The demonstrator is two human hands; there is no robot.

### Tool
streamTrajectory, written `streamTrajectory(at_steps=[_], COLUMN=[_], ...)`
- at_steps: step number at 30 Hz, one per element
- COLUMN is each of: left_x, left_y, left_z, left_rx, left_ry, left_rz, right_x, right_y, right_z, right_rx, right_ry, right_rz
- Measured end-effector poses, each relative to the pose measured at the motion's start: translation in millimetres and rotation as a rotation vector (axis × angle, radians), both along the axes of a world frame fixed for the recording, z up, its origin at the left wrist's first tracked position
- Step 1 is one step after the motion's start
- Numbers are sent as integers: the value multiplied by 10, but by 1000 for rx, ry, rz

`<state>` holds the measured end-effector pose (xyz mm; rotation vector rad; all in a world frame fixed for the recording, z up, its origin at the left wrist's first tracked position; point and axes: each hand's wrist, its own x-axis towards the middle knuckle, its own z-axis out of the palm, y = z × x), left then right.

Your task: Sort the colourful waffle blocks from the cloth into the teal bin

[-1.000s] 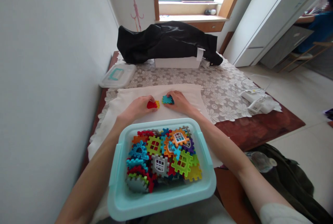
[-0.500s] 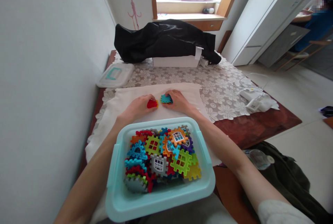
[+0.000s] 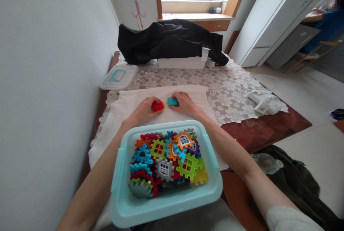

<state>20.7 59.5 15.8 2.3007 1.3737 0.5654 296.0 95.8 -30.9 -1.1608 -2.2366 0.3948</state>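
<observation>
My left hand (image 3: pixel 146 110) is closed on a red toothed building piece (image 3: pixel 158 106), with a bit of yellow along its right edge. Just to the right, my right hand (image 3: pixel 185 104) grips a blue toothed building piece (image 3: pixel 172 101), which shows some yellow at its lower left edge. A small gap separates the two pieces, over a white cloth (image 3: pixel 150 94). Closer to me, a light teal bin (image 3: pixel 163 220) holds many toothed plastic pieces in several colours, among them a grey window piece (image 3: pixel 164 169) and an orange window piece (image 3: pixel 184 140).
A clear lid (image 3: pixel 125 77) with a teal handle lies at the table's far left. Black cloth (image 3: pixel 172 41) covers a white box at the back. White packaging and a cord (image 3: pixel 264 102) rest on the right. Far right, a person in blue (image 3: pixel 329 27) sits.
My left hand has turned the red piece slightly, so more of its toothed face shows. The blue piece has shifted a little to the right and up.
</observation>
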Motion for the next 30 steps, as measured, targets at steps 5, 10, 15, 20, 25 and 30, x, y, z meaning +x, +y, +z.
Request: streamTrajectory(at_steps=[5, 10, 15, 20, 25, 30], left_x=[3, 11, 16, 36, 15, -2], left_y=[-18, -19, -11, -29, 2, 31], left_z=[37, 30, 14, 35, -16, -60], left_rx=[-23, -10, 12, 4, 2, 6], left_ry=[-14, -31, -29, -40, -31, -24], left_rz=[13, 13, 13, 24, 28, 33], right_x=[35, 255, 511, 554, 570, 590], right_y=[14, 23, 76, 128, 152, 163], right_z=[6, 126, 143, 56, 49, 55], right_rx=[-26, -8, -72, -79, -39, -36], right_ry=[2, -11, -107, -120, -135, -163], right_rz=[10, 60, -8, -1, -11, -5])
